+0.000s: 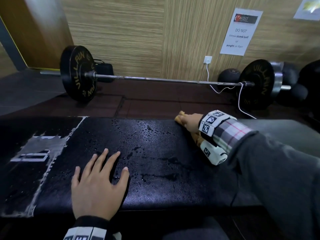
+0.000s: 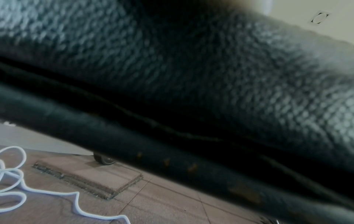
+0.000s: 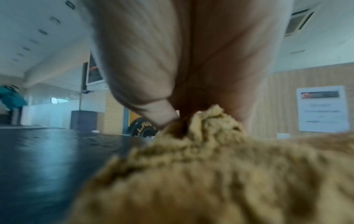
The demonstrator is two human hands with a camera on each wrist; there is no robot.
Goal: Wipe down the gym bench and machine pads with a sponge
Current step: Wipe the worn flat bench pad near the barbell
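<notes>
A: Where is the sponge [image 1: 180, 116]?

B: One tan sponge, at the far edge of the bench [image 1: 155, 179], toward the right. The right hand [image 1: 190, 122] lies over it, and the right wrist view shows the thumb and fingers [image 3: 138, 68] closed down onto its rough top, so it is grasped and pressed against the black pad.

A: And the other hand?

B: The left hand [image 1: 98, 186] lies flat on the near part of the pad, fingers straight and spread, holding nothing. Many water drops [image 1: 149, 127] sit on the pad between the two hands.

A: Anything else on the bench?

B: One worn white patch [image 1: 39, 149] at its left end, with a ragged pale line beside it.

A: Beyond the bench?

B: One barbell [image 1: 164, 80] on the dark floor, with two black plates, one at each end. One white cable [image 1: 239, 99] runs down from a wall socket [image 1: 207, 60] and crosses the bar near the right plate. One printed notice [image 1: 240, 32] hangs on the wood-panel wall, and the corner of a second sheet [image 1: 308, 7] shows at top right. A dark bag [image 1: 105, 68] stands behind the left plate.
</notes>
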